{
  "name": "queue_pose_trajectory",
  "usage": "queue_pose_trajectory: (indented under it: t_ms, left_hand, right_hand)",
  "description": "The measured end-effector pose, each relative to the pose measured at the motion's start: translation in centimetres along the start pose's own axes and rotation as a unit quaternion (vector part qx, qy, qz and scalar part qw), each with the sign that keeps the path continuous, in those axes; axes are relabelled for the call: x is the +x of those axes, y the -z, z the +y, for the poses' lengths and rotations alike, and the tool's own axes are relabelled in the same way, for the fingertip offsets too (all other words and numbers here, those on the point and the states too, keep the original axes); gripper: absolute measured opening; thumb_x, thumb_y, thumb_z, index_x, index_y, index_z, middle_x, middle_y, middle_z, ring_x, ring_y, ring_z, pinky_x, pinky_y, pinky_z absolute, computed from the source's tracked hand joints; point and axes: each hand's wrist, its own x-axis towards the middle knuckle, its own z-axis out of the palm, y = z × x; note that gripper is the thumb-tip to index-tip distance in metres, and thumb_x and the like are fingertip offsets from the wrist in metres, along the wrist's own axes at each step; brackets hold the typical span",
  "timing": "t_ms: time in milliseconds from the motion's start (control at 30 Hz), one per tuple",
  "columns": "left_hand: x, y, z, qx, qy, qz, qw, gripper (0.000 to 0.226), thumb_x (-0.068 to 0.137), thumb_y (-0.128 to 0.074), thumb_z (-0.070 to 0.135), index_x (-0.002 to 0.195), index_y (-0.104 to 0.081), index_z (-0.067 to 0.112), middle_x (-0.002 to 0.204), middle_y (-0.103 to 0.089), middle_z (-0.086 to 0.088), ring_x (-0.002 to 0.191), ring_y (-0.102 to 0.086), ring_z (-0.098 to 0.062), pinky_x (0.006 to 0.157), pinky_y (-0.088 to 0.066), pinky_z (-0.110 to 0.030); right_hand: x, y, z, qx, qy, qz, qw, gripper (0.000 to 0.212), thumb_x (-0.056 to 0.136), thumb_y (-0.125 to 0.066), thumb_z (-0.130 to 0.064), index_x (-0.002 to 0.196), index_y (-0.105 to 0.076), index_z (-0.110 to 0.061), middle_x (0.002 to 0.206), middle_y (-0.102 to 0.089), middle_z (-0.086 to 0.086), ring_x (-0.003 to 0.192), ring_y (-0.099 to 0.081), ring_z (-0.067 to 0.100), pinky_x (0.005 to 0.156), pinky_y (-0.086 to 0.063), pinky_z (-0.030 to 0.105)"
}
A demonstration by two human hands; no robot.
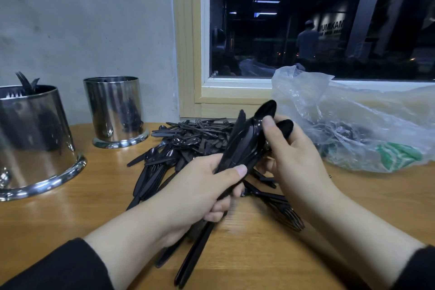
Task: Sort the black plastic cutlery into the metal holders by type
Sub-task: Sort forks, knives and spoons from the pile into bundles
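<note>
Now, line by line:

Left hand: your left hand (200, 193) is wrapped around the lower end of a bundle of black plastic cutlery (244, 146), thumb laid across its front, fingers curled beneath.

Right hand: your right hand (292, 155) pinches the upper part of that same bundle, thumb pressed on the near face, with a black spoon bowl (266, 108) sticking up above the fingers.

Bundle: it slants up and away from you, above the heap, handles trailing down past your left wrist toward the near edge of the bench.

Heap: a loose pile of black plastic knives, forks and spoons (183, 139) lies on the wooden bench (98, 195) near its far edge, below the window frame (188, 54).

Holders: the large shiny metal holder (35, 139) stands at the left edge with black forks (27, 83) poking out; the smaller shiny metal holder (115, 110) stands behind it, nearer the wall. You cannot tell what type it contains.

Bag: a crumpled clear plastic bag (353, 120) sits at the right, just beside your right hand.
</note>
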Motion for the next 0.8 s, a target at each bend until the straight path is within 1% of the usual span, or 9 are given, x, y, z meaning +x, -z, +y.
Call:
queue_pose_trajectory:
  t_ms: [100, 200, 300, 400, 500, 567, 633, 733, 800]
  left_hand:
    - [-0.2, -0.1, 0.1, 0.044, 0.011, -0.02, 0.999, 0.028, 0.103, -0.058, 0.025, 0.104, -0.055, -0.002, 0.073, -0.057, -0.001, 0.051, -0.031, -0.012, 0.043, -0.027, -0.02]
    - [-0.3, -0.2, 0.3, 0.053, 0.005, -0.011, 0.999, 0.03, 0.103, -0.057, 0.029, 0.097, -0.055, 0.0, 0.074, -0.06, -0.002, 0.049, -0.031, -0.011, 0.043, -0.029, -0.019]
    - [-0.4, -0.2, 0.4, 0.036, -0.007, -0.002, 0.999, 0.028, 0.104, -0.054, 0.034, 0.091, -0.057, 0.009, 0.074, -0.062, -0.002, 0.048, -0.032, -0.011, 0.042, -0.027, -0.019]
    - [-0.3, -0.1, 0.3, 0.014, -0.013, -0.003, 1.0, 0.03, 0.104, -0.053, 0.037, 0.093, -0.058, 0.01, 0.075, -0.065, -0.003, 0.048, -0.032, -0.011, 0.042, -0.026, -0.02]
    - [-0.2, 0.0, 0.1, -0.006, -0.02, 0.026, 0.999, 0.03, 0.103, -0.056, 0.037, 0.101, -0.063, 0.008, 0.08, -0.07, -0.008, 0.047, -0.033, -0.011, 0.042, -0.026, -0.02]
    - [-0.1, 0.1, 0.1, -0.008, -0.028, 0.037, 0.999, 0.026, 0.103, -0.057, 0.036, 0.1, -0.065, 0.011, 0.081, -0.071, -0.01, 0.047, -0.034, -0.011, 0.041, -0.028, -0.019]
    - [-0.1, 0.3, 0.1, -0.002, -0.032, 0.033, 0.999, 0.024, 0.103, -0.057, 0.035, 0.1, -0.065, 0.013, 0.079, -0.07, -0.009, 0.047, -0.034, -0.011, 0.041, -0.029, -0.019]
    - [0.0, 0.2, 0.4, -0.003, -0.038, 0.043, 0.998, 0.024, 0.105, -0.055, 0.034, 0.107, -0.064, 0.012, 0.076, -0.069, -0.006, 0.047, -0.035, -0.011, 0.042, -0.03, -0.018]
    - [0.0, 0.3, 0.6, 0.001, -0.057, 0.05, 0.997, 0.021, 0.106, -0.053, 0.033, 0.102, -0.062, 0.014, 0.076, -0.069, -0.006, 0.046, -0.036, -0.011, 0.042, -0.03, -0.019]
  right_hand:
    - [0.3, 0.6, -0.2, 0.023, 0.014, 0.036, 0.999, 0.039, 0.09, -0.062, -0.059, 0.098, -0.067, -0.021, 0.09, -0.072, 0.018, 0.065, -0.058, 0.024, 0.055, -0.044, 0.036]
    - [0.2, 0.7, -0.3, 0.037, 0.024, 0.044, 0.998, 0.038, 0.094, -0.065, -0.047, 0.084, -0.065, -0.01, 0.081, -0.066, 0.03, 0.059, -0.052, 0.025, 0.052, -0.041, 0.033]
    - [-0.2, 0.6, -0.6, 0.034, 0.035, 0.054, 0.997, 0.032, 0.098, -0.063, -0.04, 0.08, -0.066, -0.013, 0.068, -0.065, 0.018, 0.057, -0.05, 0.024, 0.053, -0.038, 0.038]
    - [-0.2, 0.6, -0.8, 0.039, 0.047, 0.059, 0.996, 0.025, 0.099, -0.061, -0.03, 0.077, -0.065, -0.019, 0.063, -0.06, 0.006, 0.055, -0.047, 0.02, 0.048, -0.036, 0.032]
    - [-0.1, 0.6, -1.0, 0.028, 0.057, 0.071, 0.995, 0.019, 0.1, -0.059, -0.022, 0.083, -0.062, -0.016, 0.069, -0.058, 0.007, 0.055, -0.049, 0.015, 0.044, -0.038, 0.026]
    - [0.0, 0.7, -0.8, -0.002, 0.069, 0.076, 0.995, 0.016, 0.1, -0.059, -0.024, 0.087, -0.061, -0.016, 0.08, -0.058, 0.019, 0.06, -0.051, 0.017, 0.048, -0.04, 0.03]
    - [-0.1, 0.8, -1.0, -0.033, 0.092, 0.067, 0.993, 0.015, 0.101, -0.059, -0.029, 0.09, -0.062, -0.019, 0.088, -0.06, 0.023, 0.064, -0.054, 0.022, 0.056, -0.042, 0.036]
    - [-0.3, 0.5, -2.2, -0.062, 0.121, 0.057, 0.989, 0.02, 0.1, -0.057, -0.039, 0.089, -0.065, -0.023, 0.085, -0.067, 0.014, 0.06, -0.057, 0.02, 0.055, -0.044, 0.037]
    - [-0.4, -0.2, -3.3, -0.068, 0.125, 0.064, 0.988, 0.023, 0.096, -0.057, -0.046, 0.091, -0.066, -0.025, 0.086, -0.071, 0.007, 0.065, -0.063, 0.026, 0.058, -0.052, 0.046]
